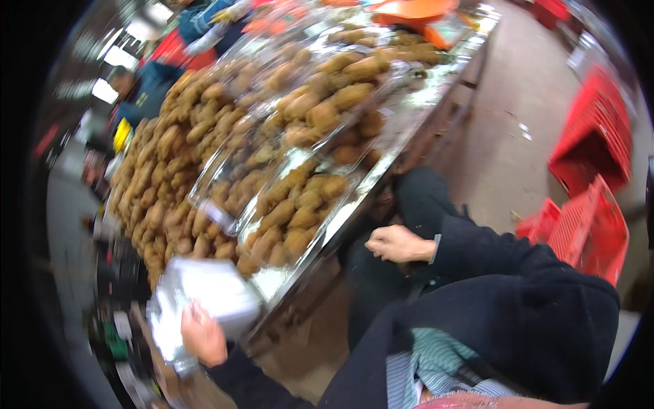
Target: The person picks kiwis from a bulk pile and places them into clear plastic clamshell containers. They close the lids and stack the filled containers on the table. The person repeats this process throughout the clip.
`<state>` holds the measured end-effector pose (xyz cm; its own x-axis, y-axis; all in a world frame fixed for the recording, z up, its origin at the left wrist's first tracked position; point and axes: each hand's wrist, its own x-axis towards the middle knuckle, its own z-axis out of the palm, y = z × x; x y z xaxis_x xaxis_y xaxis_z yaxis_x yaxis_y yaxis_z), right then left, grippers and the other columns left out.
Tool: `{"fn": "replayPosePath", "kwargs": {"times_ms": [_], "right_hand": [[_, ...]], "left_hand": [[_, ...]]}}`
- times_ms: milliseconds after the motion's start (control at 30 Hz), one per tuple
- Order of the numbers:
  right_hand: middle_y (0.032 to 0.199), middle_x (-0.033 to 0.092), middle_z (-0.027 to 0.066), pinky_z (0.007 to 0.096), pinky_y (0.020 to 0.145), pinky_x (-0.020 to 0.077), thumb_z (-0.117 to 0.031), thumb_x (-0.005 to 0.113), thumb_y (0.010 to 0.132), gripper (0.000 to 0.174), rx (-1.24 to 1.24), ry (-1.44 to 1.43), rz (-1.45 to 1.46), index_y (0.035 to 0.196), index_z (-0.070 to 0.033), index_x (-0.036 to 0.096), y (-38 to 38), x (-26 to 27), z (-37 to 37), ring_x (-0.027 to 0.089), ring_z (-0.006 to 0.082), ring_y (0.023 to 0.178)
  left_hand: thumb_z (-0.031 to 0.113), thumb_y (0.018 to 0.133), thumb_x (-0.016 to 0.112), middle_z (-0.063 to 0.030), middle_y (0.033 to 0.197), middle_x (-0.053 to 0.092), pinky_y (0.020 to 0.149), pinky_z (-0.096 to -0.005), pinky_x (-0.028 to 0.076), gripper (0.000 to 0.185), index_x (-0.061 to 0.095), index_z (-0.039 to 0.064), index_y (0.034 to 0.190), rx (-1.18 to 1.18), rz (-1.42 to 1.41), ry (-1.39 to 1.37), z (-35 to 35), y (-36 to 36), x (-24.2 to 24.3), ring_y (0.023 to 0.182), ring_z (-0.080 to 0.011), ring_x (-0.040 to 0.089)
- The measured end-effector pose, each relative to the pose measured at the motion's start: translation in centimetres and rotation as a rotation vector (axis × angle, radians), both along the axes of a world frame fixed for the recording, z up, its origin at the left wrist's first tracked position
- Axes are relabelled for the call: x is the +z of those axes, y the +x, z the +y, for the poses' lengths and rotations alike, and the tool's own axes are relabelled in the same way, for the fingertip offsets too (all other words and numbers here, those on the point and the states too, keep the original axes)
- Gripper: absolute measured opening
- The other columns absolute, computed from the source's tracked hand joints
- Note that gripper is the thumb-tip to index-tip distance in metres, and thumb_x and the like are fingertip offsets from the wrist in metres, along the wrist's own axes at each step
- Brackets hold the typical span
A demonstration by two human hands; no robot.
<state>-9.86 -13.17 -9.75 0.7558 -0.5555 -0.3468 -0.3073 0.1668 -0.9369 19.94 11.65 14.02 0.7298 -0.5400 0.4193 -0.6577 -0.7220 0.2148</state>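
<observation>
My left hand (204, 335) is on a stack of clear plastic containers (214, 294) at the near corner of the table, its fingers curled at their edge; both are blurred. My right hand (401, 244) is above my dark-trousered leg, fingers curled in, with nothing visible in it. Between and beyond my hands, brown kiwifruit (176, 168) lie in a large heap. Along the heap's right side stand clear plastic clamshell boxes filled with kiwifruit; the nearest filled box (301, 214) sits by the table's metal edge (352, 202).
An orange tray or scale pan (414, 10) is at the table's far end. Red plastic crates (595, 128) are stacked on the floor to the right, with another red crate (587, 230) nearer me. Co-workers in blue clothing (148, 94) are across the table.
</observation>
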Motion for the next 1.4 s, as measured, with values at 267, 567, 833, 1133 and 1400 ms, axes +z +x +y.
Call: {"fn": "replayPosePath", "kwargs": {"times_ms": [267, 567, 833, 1133, 1400], "right_hand": [[0.089, 0.074, 0.0157, 0.0413, 0.079, 0.0558, -0.033, 0.059, 0.104, 0.037, 0.126, -0.154, -0.008, 0.1, 0.002, 0.068, -0.3, 1.3, -0.4, 0.072, 0.0279, 0.086], [0.087, 0.072, 0.0181, 0.044, 0.077, 0.0551, -0.035, 0.058, 0.105, 0.038, 0.167, -0.202, 0.014, 0.104, 0.002, 0.068, -0.6, 1.0, -0.5, 0.072, 0.0314, 0.084], [0.087, 0.071, 0.018, 0.0432, 0.077, 0.0551, -0.032, 0.058, 0.105, 0.035, 0.149, -0.183, -0.01, 0.102, 0.002, 0.068, -0.8, 1.3, -0.6, 0.072, 0.0306, 0.086], [0.09, 0.073, 0.0193, 0.0442, 0.079, 0.0553, -0.031, 0.059, 0.104, 0.034, 0.144, -0.199, -0.019, 0.102, 0.001, 0.069, -0.8, 1.1, -0.5, 0.073, 0.033, 0.089], [0.092, 0.073, 0.0202, 0.0439, 0.08, 0.0552, -0.032, 0.058, 0.104, 0.035, 0.147, -0.189, -0.013, 0.102, 0.002, 0.069, -0.9, 1.1, -0.6, 0.073, 0.033, 0.09]], "left_hand": [[0.035, 0.098, 0.06, -0.0224, 0.083, 0.071, 0.061, -0.0544, 0.052, 0.032, 0.073, 0.007, 0.107, 0.055, -0.355, 0.283, 5.5, 8.3, -3.6, 0.069, -0.0449, 0.065], [0.025, 0.097, 0.059, -0.0181, 0.079, 0.068, 0.057, -0.0509, 0.05, 0.021, 0.071, 0.009, 0.106, -0.073, -0.635, 0.617, 6.5, 10.7, -3.7, 0.064, -0.0404, 0.063], [0.031, 0.099, 0.057, -0.0213, 0.08, 0.069, 0.062, -0.0529, 0.05, 0.027, 0.072, 0.008, 0.1, -0.124, -0.417, 0.394, 6.9, 11.3, -2.7, 0.069, -0.0443, 0.063], [0.035, 0.099, 0.057, -0.0209, 0.078, 0.068, 0.058, -0.0541, 0.048, 0.031, 0.071, 0.008, 0.097, -0.09, -0.263, 0.247, 9.0, 14.4, -4.3, 0.064, -0.0441, 0.062], [0.031, 0.098, 0.06, -0.0166, 0.07, 0.065, 0.052, -0.0507, 0.047, 0.025, 0.071, 0.009, 0.097, -0.078, -0.622, 0.595, 8.6, 13.8, -4.8, 0.057, -0.0395, 0.06]]}}
